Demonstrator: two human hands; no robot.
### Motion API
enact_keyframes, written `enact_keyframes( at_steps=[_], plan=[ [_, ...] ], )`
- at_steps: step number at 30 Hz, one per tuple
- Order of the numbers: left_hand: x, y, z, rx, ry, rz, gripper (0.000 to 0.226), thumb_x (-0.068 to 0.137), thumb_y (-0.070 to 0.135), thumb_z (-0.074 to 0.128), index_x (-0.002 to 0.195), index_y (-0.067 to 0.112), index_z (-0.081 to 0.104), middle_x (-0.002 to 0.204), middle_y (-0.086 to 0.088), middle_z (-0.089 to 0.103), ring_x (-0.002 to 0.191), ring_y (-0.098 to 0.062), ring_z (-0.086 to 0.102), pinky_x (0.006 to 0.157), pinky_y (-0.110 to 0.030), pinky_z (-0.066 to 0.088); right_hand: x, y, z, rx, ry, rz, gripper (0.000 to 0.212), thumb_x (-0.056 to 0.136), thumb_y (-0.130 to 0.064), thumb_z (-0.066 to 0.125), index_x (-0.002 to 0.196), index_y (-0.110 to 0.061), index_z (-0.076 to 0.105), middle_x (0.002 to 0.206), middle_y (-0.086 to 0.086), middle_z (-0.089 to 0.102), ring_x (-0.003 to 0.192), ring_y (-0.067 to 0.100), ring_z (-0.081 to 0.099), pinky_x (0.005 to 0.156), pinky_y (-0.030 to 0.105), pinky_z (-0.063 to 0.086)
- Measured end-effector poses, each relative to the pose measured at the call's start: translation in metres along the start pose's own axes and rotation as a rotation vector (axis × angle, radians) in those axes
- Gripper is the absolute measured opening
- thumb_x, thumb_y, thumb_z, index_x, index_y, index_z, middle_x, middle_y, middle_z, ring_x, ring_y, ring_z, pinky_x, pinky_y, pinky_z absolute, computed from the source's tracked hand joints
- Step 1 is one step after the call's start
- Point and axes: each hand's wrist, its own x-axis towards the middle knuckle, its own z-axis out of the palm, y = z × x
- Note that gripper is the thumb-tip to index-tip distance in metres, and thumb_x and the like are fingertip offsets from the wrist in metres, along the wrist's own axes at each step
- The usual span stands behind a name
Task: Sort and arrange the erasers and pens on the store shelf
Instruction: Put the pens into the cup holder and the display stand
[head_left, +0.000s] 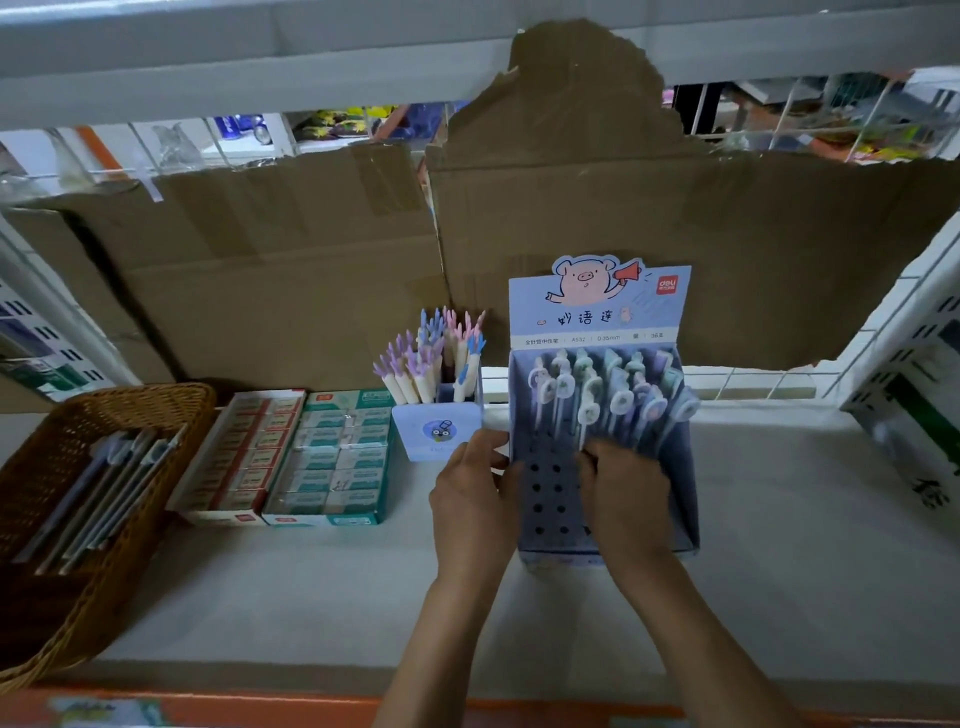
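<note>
- Both of your hands are at the pen display box (545, 512), a blue one with a cartoon pig on its header card.
- Your left hand (475, 491) holds the left wall of this box, with the fingers curled over its edge.
- Your right hand (623, 496) lies over the perforated insert, and its fingertips (592, 458) are in among the lower ends of the pens. I cannot tell whether they pinch a pen or only touch them.
- Those pastel pens (613, 397) with round charm tops stand leaning in the back rows of the box. The front holes of the insert are free.
- Just beside the box, on its left, stands a small blue pen cup (436, 431), touching your left fingers or nearly so. It holds pens with coral-shaped tops (431, 358).
- Left of the cup lie two open eraser boxes side by side, a green one (337, 457) and a red-and-white one (244, 452), both filled in rows.
- At the far left a wicker basket (67, 634) holds several loose pens (104, 488) lying flat.
- All of these stand on the white shelf (311, 597), with brown cardboard (285, 260) standing behind them.
</note>
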Motion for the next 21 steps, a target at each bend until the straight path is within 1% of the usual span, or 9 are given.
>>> enact_keyframes(
  at_steps=[2, 5, 6, 8, 11, 14, 17, 19, 21],
  plan=[
    [-0.001, 0.001, -0.001, 0.000, -0.004, -0.023, 0.021, 0.089, 0.021, 0.061, 0.109, 0.025, 0.062, 0.091, 0.005, 0.068, 0.080, -0.013, 0.063, 0.075, -0.032, 0.051, -0.006, 0.000, -0.002, -0.003, -0.022, 0.003, 0.020, 0.092, -0.018, 0.057, 0.086, -0.002, 0.066, 0.076, 0.017, 0.066, 0.073, 0.037, 0.064, 0.061, 0.038, 0.047],
    [-0.005, 0.000, -0.002, 0.010, -0.002, -0.035, 0.019, 0.089, 0.025, 0.061, 0.108, 0.024, 0.063, 0.092, 0.005, 0.067, 0.080, -0.012, 0.061, 0.073, -0.027, 0.049, -0.025, -0.001, -0.011, 0.058, -0.013, -0.031, 0.018, 0.086, -0.020, 0.066, 0.094, -0.005, 0.066, 0.074, 0.012, 0.066, 0.068, 0.032, 0.065, 0.057, 0.034, 0.048],
    [-0.008, -0.002, -0.003, 0.016, 0.015, -0.029, 0.016, 0.089, 0.026, 0.061, 0.104, 0.023, 0.065, 0.091, 0.006, 0.067, 0.079, -0.011, 0.061, 0.073, -0.028, 0.049, -0.032, -0.004, -0.014, 0.075, -0.015, -0.065, 0.016, 0.083, -0.018, 0.070, 0.094, -0.006, 0.066, 0.070, 0.010, 0.066, 0.064, 0.030, 0.065, 0.054, 0.032, 0.048],
    [-0.015, -0.007, -0.006, 0.041, 0.084, 0.002, 0.009, 0.088, 0.025, 0.061, 0.095, 0.023, 0.067, 0.087, 0.005, 0.067, 0.077, -0.014, 0.062, 0.070, -0.031, 0.051, -0.041, -0.014, -0.013, 0.080, -0.044, -0.172, 0.011, 0.077, -0.011, 0.074, 0.085, -0.010, 0.067, 0.066, 0.006, 0.065, 0.057, 0.026, 0.063, 0.050, 0.027, 0.045],
    [-0.020, -0.022, -0.027, 0.108, 0.183, 0.034, 0.008, 0.084, 0.022, 0.063, 0.089, 0.023, 0.068, 0.085, 0.002, 0.068, 0.073, -0.018, 0.064, 0.062, -0.033, 0.054, -0.045, -0.042, 0.001, 0.122, -0.168, -0.280, 0.013, 0.074, -0.007, 0.076, 0.082, -0.014, 0.069, 0.072, 0.004, 0.066, 0.060, 0.024, 0.065, 0.053, 0.027, 0.048],
    [-0.016, -0.042, -0.069, 0.185, 0.290, 0.048, 0.014, 0.083, 0.016, 0.067, 0.095, 0.021, 0.069, 0.097, -0.001, 0.069, 0.080, -0.020, 0.065, 0.066, -0.036, 0.056, -0.047, -0.082, 0.019, 0.120, -0.259, -0.387, 0.019, 0.073, -0.010, 0.078, 0.089, -0.016, 0.071, 0.083, 0.004, 0.070, 0.073, 0.025, 0.067, 0.059, 0.033, 0.054],
    [-0.009, -0.071, -0.121, 0.265, 0.370, -0.008, 0.022, 0.084, 0.018, 0.067, 0.106, 0.020, 0.065, 0.114, -0.001, 0.063, 0.096, -0.019, 0.062, 0.075, -0.033, 0.055, -0.048, -0.133, 0.042, 0.171, -0.346, -0.482, 0.019, 0.080, -0.014, 0.069, 0.100, -0.016, 0.069, 0.099, 0.006, 0.069, 0.093, 0.028, 0.064, 0.073, 0.037, 0.054],
    [-0.001, -0.098, -0.158, 0.358, 0.403, -0.075, 0.028, 0.084, 0.021, 0.065, 0.112, 0.018, 0.062, 0.117, -0.003, 0.061, 0.100, -0.021, 0.059, 0.079, -0.031, 0.053, -0.048, -0.171, 0.063, 0.233, -0.345, -0.569, 0.019, 0.081, -0.012, 0.068, 0.099, -0.016, 0.069, 0.099, 0.006, 0.069, 0.093, 0.028, 0.063, 0.074, 0.037, 0.053],
    [0.008, -0.131, -0.196, 0.424, 0.372, -0.203, 0.036, 0.086, 0.025, 0.062, 0.120, 0.017, 0.057, 0.118, -0.006, 0.057, 0.103, -0.024, 0.056, 0.083, -0.034, 0.048, -0.048, -0.211, 0.086, 0.273, -0.368, -0.648, 0.015, 0.084, -0.013, 0.062, 0.097, -0.017, 0.067, 0.099, 0.003, 0.067, 0.094, 0.024, 0.059, 0.076, 0.034, 0.050]
  ],
)
